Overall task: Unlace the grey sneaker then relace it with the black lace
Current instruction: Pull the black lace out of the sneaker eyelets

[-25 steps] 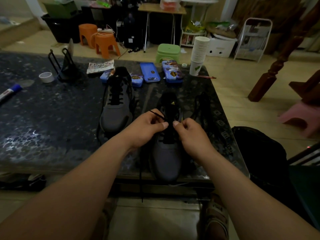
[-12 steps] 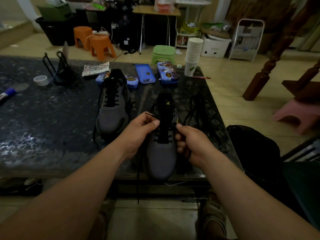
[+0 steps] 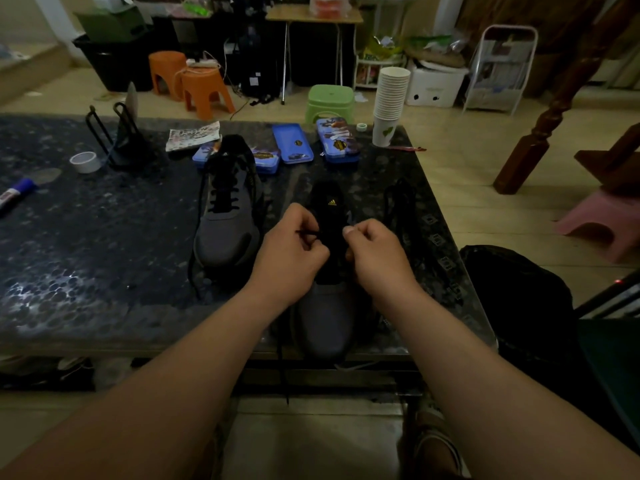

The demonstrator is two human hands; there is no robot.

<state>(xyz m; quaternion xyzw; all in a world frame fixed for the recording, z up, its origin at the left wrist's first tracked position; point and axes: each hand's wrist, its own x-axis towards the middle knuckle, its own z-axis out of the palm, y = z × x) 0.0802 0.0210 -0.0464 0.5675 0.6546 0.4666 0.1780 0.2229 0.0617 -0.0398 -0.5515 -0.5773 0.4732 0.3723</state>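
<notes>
A grey sneaker (image 3: 325, 317) with a black tongue stands toe towards me at the near edge of the dark table (image 3: 86, 244). My left hand (image 3: 289, 252) pinches the tip of the black lace (image 3: 308, 232) over the left side of the tongue. My right hand (image 3: 375, 256) is curled over the right eyelets and pinches the lace there; its fingertips are hidden. One lace end hangs over the table's front edge. A second grey sneaker (image 3: 227, 216), laced in black, stands to the left.
A loose black lace (image 3: 398, 202) lies right of the sneaker. Blue tins (image 3: 292, 143), a stack of paper cups (image 3: 389, 105), a tape roll (image 3: 85, 162), a black wire stand (image 3: 114, 136) and a marker (image 3: 15, 192) sit on the table. A black bag (image 3: 516, 306) is at right.
Both hands moved up the tongue. My left hand drew the lace tip up and to the left; my right hand rose from the sneaker's side to the right eyelets.
</notes>
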